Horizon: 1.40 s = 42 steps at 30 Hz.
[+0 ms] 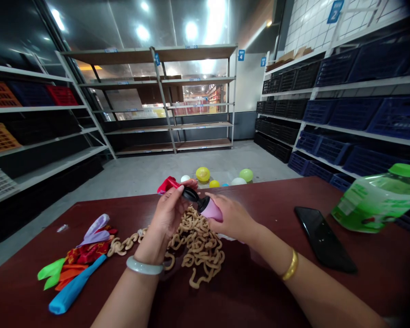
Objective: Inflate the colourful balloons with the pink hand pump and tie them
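My right hand [228, 215] is closed around a small pink bottle [212, 209] with a black neck, tilted toward my left. My left hand [172, 207] pinches a round black piece [190, 194] that meets the bottle's neck; whether the two are joined I cannot tell. A limp red balloon [168, 184] shows just beyond my left fingers; whether they hold it is hidden. Below both hands lies a heap of tan curled pieces [205, 253], with a trail running left. Several deflated balloons, among them a blue balloon [77, 287] and a lilac balloon [96, 230], lie left.
A black phone [324, 239] and a green-capped jug [376, 200] of green liquid rest at the table's [259, 282] right. Inflated balloons, one yellow [202, 174], lie on the floor beyond. Metal shelves [171, 82] stand behind, with crates [341, 114] on the side racks.
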Available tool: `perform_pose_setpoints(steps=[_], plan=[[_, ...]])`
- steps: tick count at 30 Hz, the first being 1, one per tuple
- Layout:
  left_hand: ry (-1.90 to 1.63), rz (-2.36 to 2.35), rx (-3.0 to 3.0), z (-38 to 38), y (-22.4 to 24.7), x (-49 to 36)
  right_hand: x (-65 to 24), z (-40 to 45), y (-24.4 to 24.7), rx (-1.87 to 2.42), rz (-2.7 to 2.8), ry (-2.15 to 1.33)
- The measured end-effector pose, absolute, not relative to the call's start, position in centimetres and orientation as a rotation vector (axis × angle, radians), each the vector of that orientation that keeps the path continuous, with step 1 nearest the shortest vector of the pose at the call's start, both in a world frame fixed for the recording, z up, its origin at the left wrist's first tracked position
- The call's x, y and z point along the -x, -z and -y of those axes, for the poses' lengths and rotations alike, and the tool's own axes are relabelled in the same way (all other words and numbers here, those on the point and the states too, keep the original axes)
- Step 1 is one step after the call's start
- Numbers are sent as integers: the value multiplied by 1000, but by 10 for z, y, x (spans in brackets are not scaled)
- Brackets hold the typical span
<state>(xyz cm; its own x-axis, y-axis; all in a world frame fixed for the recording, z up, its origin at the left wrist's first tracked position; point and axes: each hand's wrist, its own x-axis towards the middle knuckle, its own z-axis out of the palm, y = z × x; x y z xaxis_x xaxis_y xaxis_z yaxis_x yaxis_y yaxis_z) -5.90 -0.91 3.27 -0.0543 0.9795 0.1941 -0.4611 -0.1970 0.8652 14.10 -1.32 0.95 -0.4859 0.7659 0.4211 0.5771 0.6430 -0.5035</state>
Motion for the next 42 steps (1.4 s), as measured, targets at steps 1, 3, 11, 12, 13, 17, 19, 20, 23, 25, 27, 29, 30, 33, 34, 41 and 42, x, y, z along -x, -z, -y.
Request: perform_pose_setpoints(steps=[1,3,11,12,13,17,19,20,23,25,27,29,30,33,34,41,42], plan=[[-1550,-687,-944,10,-34,57,-140,14,-9,1040,2236,-399],[-1576,-603,-857,13,-34,50,-137,16,-9,1044,2233,-427],[-1707,-412,-712,14,-32,36,-133,13,-4,1021,2251,-502],[-1739,-398,-710,12,-33,40,-133,14,-3,1045,2267,-499],[-1769,-391,-704,10,-34,45,-133,14,-3,1076,2285,-491],[-1807,-343,-663,1,-36,70,-130,19,-3,1209,2331,-443],[-1817,-326,-646,-1,-37,81,-129,19,-3,1234,2340,-454],[-1830,-322,-639,-2,-37,86,-130,17,-3,1233,2346,-484],[-1861,-254,-634,-2,-41,102,-136,8,-2,1170,2364,-688],[-1867,-176,-651,-1,-45,111,-145,-1,-2,1074,2360,-865],[-1881,-130,-672,1,-49,120,-155,-10,-2,973,2347,-1012],[-1910,-124,-680,2,-52,126,-166,-18,-3,919,2335,-1118],[-1925,-130,-678,1,-52,128,-170,-21,-3,899,2323,-1157],[-1971,-173,-650,-2,-51,132,-177,-25,-2,906,2286,-1172],[-1993,-198,-634,-3,-50,132,-177,-25,-1,941,2284,-1126],[-2035,-381,-626,-10,-37,100,-157,-11,1,1238,2440,-576],[-2016,-399,-636,-9,-34,90,-154,-8,-1,1270,2454,-493]])
